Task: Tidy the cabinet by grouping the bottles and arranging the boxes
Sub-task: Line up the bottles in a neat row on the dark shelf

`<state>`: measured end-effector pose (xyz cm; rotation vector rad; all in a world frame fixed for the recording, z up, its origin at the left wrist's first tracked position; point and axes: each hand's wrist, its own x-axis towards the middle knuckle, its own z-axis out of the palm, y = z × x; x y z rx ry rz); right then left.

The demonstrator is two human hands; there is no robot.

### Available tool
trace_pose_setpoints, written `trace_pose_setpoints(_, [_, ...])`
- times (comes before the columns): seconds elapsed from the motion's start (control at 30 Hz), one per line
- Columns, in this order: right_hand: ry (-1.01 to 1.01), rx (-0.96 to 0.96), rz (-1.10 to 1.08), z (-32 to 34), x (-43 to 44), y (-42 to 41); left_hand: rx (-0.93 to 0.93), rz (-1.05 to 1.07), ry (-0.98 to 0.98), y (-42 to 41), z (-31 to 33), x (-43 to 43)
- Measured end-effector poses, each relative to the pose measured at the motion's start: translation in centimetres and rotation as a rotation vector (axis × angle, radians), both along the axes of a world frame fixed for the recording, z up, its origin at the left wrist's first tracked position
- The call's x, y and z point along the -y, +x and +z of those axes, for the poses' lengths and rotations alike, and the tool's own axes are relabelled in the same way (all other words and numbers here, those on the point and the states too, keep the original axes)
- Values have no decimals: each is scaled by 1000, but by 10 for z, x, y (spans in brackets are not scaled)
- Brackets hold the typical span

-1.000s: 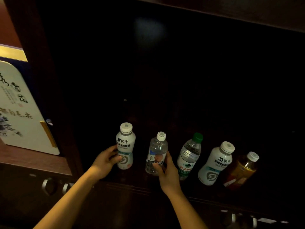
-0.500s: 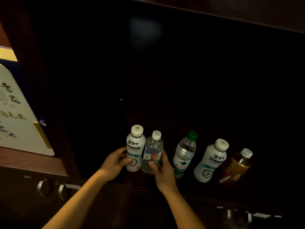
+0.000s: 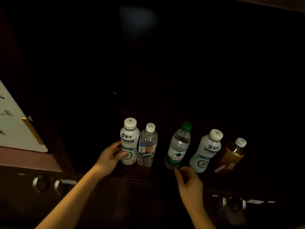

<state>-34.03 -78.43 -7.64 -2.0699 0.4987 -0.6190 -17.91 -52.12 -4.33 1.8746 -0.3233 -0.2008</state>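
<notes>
**Hand on a white bottle in a dark cabinet**

The left hand (image 3: pixel 110 157) wraps around a white bottle (image 3: pixel 129 141). A clear bottle (image 3: pixel 147 145) touches that bottle's right side. Further right, the right hand (image 3: pixel 189 180) hovers loosely curled, holding nothing, below a green-capped bottle (image 3: pixel 178 146).

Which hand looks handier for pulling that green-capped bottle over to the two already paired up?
The right hand, probably. It is free, fingers just below the green-capped bottle, while the left hand grips the white bottle.
</notes>
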Motion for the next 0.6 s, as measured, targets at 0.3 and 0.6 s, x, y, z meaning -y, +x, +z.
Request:
trace_pose_setpoints(0.3, [199,-25,263,19,14,34,-43,50,-32,-5,-2,5])
trace_pose_setpoints(0.6, [246,-69,383,15,3,51,-32,45,-2,-9,0,4])
